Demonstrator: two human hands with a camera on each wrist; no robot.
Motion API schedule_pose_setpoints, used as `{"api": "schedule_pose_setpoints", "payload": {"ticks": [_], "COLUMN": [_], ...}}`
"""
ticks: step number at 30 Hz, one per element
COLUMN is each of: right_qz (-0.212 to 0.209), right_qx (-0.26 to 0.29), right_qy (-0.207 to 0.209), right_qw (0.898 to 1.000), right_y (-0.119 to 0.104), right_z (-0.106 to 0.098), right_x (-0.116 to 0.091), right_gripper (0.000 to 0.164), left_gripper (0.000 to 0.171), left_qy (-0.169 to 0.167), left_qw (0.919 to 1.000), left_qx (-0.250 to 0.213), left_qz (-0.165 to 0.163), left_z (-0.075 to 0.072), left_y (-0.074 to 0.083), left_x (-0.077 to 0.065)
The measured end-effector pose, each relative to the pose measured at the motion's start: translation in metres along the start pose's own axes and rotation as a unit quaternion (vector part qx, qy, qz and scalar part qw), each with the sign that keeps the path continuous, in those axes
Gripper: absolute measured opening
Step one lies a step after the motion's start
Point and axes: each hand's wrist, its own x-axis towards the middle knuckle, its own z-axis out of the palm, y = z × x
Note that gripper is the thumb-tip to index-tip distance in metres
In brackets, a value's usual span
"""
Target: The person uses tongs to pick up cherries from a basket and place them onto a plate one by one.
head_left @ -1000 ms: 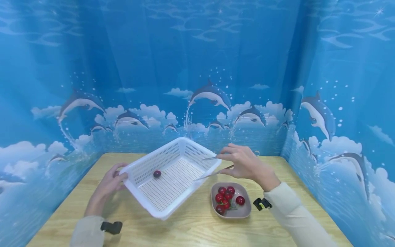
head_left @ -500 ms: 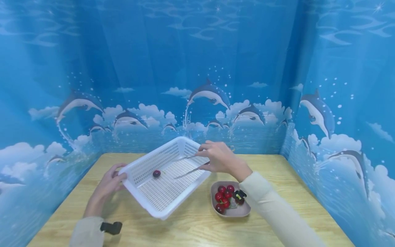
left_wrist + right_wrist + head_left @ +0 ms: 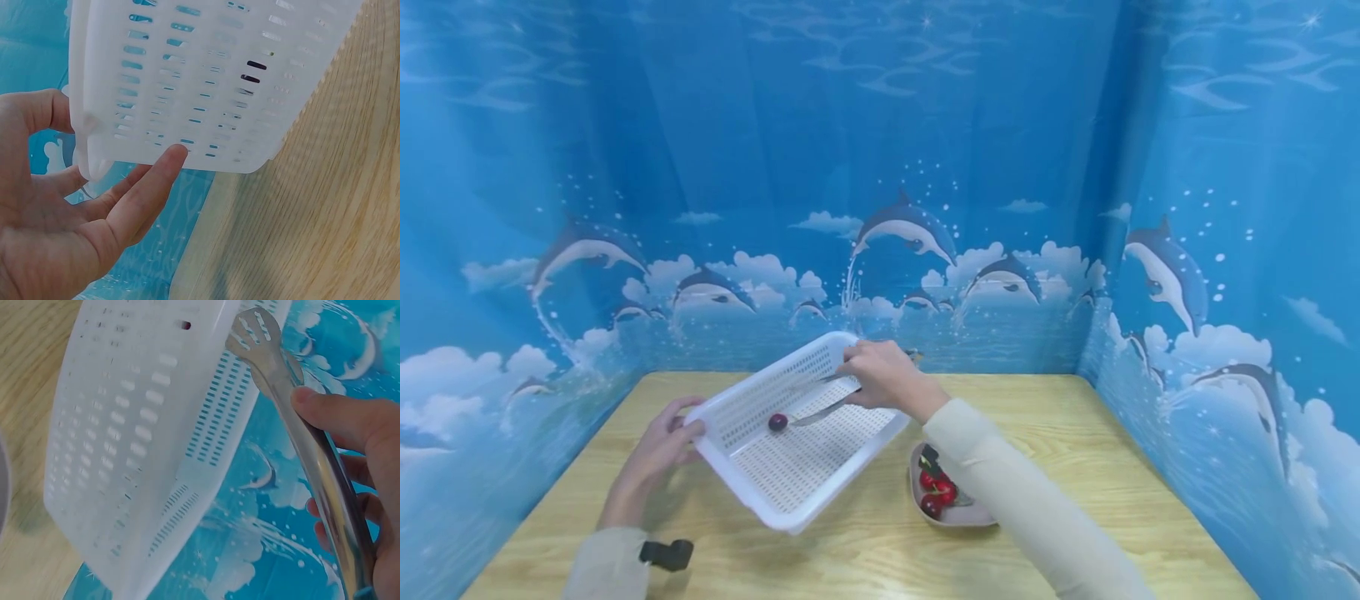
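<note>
My left hand (image 3: 658, 442) grips the left end of a white perforated plastic basket (image 3: 797, 475), which is lifted off the table and tilted. In the left wrist view, the fingers of that hand (image 3: 69, 206) are spread under the basket's end. One dark red cherry (image 3: 777, 422) lies inside the basket towards the left. My right hand (image 3: 883, 375) holds metal tongs (image 3: 823, 412) over the basket, their tips parted, one near the cherry. The right wrist view shows the slotted tip of the tongs (image 3: 256, 334) at the basket's rim; the thumb presses one arm.
A pinkish square bowl (image 3: 973, 515) with several red cherries (image 3: 932, 505) stands on the wooden table (image 3: 1060, 467), partly hidden by the right sleeve (image 3: 1022, 492). A blue dolphin-print curtain (image 3: 1000, 167) encloses the back and sides.
My right hand has moved left with the tongs, bringing their tips from the basket's right side to near the cherry. The left hand and basket have stayed almost still.
</note>
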Motion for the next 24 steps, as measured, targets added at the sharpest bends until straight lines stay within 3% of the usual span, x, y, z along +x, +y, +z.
{"api": "schedule_pose_setpoints", "payload": {"ticks": [12,24], "right_qz": [0.027,0.050], "right_qx": [-0.019,-0.035], "right_qy": [-0.062,-0.108], "right_qw": [0.998,0.992], "right_y": [-0.017,-0.037], "right_z": [0.023,0.034], "right_x": [0.053,0.075], "right_gripper": [0.030,0.023], "left_gripper": [0.061,0.063], "left_qy": [0.003,0.000], "left_qw": [1.0000,1.0000], "left_qx": [-0.001,-0.008], "left_qz": [-0.005,-0.001], "left_z": [0.000,-0.001], "left_y": [0.000,-0.005], "left_x": [0.001,0.004]}}
